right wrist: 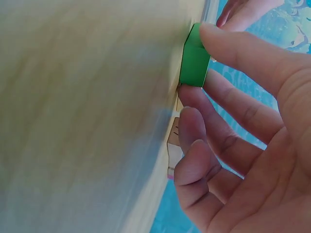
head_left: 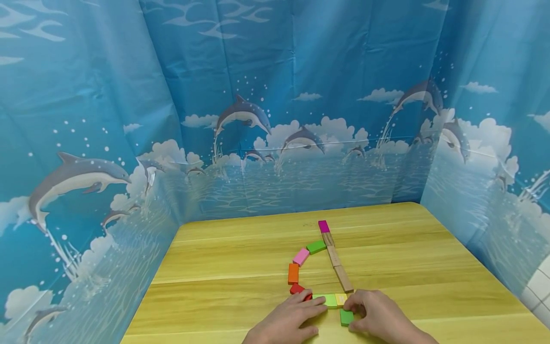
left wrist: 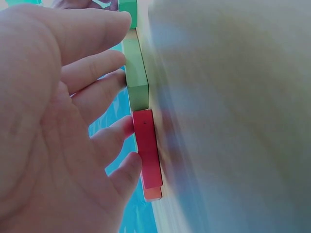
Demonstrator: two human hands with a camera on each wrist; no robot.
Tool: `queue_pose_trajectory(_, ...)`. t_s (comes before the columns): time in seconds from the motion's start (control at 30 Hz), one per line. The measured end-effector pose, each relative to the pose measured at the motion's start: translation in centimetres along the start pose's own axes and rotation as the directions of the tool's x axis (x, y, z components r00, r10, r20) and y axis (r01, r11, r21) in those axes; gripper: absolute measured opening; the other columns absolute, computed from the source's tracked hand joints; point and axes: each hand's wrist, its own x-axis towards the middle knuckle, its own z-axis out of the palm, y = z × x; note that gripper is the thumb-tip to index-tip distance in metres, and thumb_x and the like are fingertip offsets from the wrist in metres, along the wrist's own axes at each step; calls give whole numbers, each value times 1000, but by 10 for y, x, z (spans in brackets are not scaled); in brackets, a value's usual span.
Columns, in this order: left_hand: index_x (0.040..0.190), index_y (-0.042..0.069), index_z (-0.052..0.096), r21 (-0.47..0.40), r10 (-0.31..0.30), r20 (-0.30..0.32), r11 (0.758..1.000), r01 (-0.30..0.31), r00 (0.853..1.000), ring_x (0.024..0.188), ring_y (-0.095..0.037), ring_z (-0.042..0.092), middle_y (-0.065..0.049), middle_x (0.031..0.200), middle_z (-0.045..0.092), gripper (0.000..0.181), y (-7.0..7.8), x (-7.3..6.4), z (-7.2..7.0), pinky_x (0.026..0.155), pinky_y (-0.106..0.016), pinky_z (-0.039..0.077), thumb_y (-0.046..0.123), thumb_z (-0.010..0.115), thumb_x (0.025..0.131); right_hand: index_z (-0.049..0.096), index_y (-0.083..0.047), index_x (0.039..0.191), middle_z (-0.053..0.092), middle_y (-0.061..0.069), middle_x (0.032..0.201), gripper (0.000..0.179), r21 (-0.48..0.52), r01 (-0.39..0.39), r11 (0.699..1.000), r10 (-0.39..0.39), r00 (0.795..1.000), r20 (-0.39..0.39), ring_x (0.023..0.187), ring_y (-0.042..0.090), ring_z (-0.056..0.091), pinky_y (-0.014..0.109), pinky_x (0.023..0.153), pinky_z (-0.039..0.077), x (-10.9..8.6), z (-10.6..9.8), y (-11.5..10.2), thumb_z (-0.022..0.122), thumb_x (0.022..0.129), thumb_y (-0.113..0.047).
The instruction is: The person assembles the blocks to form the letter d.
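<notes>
My right hand (head_left: 380,315) pinches a green block (head_left: 346,317) between thumb and fingers, just in front of a yellow block (head_left: 341,299). In the right wrist view the thumb lies on one end of that green block (right wrist: 195,60). My left hand (head_left: 289,320), fingers spread, touches the red block (left wrist: 147,150) and the light green block (left wrist: 137,73) with its fingertips. These blocks sit in a curved row with an orange block (head_left: 293,274), a pink block (head_left: 301,256) and another green block (head_left: 316,246). Part of the red block is hidden under the left fingers.
A straight line of plain wooden blocks (head_left: 333,256), capped by a magenta block (head_left: 323,226), runs from the right hand toward the back of the table. The wood-grain table (head_left: 215,267) is bordered by a blue dolphin-print curtain (head_left: 292,95).
</notes>
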Motion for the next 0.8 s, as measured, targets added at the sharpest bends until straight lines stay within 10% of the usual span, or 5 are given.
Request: queue_pose_trajectory(0.8, 155, 29, 42, 20, 11, -6, 1000, -11, 1000, 149, -22, 27, 14, 160, 33, 52, 0, 0, 0, 112, -40, 36, 38, 53, 105, 75, -25, 99, 60, -22, 87, 30, -56, 68, 996, -67, 997, 24, 72, 1, 53, 25, 60, 45, 7, -4, -3, 90, 73, -31)
